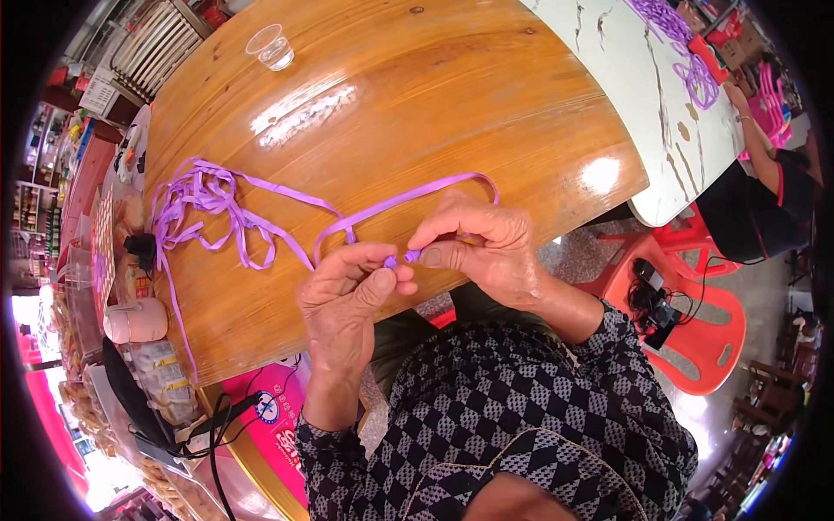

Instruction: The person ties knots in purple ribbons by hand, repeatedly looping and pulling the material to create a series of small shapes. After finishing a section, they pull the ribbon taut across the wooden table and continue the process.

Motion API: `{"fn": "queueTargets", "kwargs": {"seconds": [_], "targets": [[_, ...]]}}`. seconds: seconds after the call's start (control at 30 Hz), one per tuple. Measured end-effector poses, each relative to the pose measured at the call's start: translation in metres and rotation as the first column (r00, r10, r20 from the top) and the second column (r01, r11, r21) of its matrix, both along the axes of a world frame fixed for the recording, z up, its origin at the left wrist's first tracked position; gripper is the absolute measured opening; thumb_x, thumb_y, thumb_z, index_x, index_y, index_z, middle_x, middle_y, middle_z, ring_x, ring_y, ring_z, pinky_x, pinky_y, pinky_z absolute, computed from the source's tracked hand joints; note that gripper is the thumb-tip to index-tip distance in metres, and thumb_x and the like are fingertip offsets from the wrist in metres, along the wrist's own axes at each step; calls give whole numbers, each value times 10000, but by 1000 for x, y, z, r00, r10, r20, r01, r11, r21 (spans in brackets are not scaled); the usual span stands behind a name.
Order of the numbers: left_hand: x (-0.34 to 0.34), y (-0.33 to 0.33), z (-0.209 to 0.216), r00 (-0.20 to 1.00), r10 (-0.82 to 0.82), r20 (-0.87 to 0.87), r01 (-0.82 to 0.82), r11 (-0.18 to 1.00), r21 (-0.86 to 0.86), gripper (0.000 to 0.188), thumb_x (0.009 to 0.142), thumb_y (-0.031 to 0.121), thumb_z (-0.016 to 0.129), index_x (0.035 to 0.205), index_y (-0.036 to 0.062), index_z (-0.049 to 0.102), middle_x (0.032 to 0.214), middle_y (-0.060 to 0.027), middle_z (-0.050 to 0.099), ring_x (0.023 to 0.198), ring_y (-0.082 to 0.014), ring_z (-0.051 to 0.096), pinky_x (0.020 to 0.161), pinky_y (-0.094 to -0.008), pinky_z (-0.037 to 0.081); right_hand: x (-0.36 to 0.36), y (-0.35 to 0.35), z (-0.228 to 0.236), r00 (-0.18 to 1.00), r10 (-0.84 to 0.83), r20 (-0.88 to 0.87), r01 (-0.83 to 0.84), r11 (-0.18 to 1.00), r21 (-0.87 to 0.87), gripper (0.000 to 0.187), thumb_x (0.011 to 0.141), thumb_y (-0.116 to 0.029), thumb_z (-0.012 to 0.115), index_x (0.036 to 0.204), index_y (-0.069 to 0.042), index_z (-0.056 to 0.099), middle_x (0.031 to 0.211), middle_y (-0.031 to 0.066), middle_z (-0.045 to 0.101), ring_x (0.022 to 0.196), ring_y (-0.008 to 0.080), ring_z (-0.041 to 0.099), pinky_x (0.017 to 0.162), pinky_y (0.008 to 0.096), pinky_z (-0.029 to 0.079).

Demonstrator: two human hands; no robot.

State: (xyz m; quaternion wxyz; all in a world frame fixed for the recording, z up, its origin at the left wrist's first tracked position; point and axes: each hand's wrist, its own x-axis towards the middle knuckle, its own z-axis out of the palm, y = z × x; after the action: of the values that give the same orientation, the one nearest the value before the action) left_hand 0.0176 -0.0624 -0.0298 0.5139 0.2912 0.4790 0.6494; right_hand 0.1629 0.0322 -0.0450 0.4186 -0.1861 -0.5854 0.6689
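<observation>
A long purple ribbon (391, 204) runs over the wooden table (417, 95) and into both of my hands. My left hand (352, 286) pinches a small knotted part of it between thumb and fingers. Close beside it, my right hand (482, 252) is closed in a pinch on another bit of the same ribbon, and a loop rises behind its fingers. The two pinches almost meet near the table's front edge. A loose tangle of purple ribbon (204, 200) lies at the table's left side, with one end trailing toward the front edge.
A clear plastic cup (274, 52) stands toward the far left. At right is a white marbled table (669, 130) with more purple ribbon (695, 82), where another person's arm (756, 135) rests. A red stool (704, 330) holds black cables. A pinkish container (136, 320) sits at left.
</observation>
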Motion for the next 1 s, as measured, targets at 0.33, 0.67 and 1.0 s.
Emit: {"fn": "queueTargets", "kwargs": {"seconds": [0.33, 0.67, 1.0], "targets": [[8, -2, -1, 999, 37, 12, -38, 999, 5, 210, 798, 14, 620, 991, -65, 591, 875, -124, 627, 768, -186, 625, 687, -277, 535, 1, -1, -2, 983, -164, 84, 116, 904, 411, 164, 686, 30, 688, 835, -31, 656, 779, 41, 611, 745, 157, 548, 643, 263, 432], [13, -3, -10, 994, 73, -79, -70, 997, 44, 223, 790, 14, 637, 1000, -49, 594, 818, -81, 617, 726, -143, 613, 661, -233, 516, 0, -6, -5, 972, -203, 115, 138, 898, 418, 163, 674, 17, 698, 820, -37, 649, 772, 38, 610, 733, 166, 551, 629, 268, 432], [16, -9, -17, 909, 140, -394, -154, 988, -6, 136, 801, 62, 653, 882, -30, 595, 777, -12, 561, 620, -58, 507, 545, -168, 426, -2, -7, -6, 968, -224, 113, 145, 867, 476, 154, 670, 7, 701, 806, -37, 645, 771, 48, 613, 727, 184, 555, 624, 288, 428]]}}
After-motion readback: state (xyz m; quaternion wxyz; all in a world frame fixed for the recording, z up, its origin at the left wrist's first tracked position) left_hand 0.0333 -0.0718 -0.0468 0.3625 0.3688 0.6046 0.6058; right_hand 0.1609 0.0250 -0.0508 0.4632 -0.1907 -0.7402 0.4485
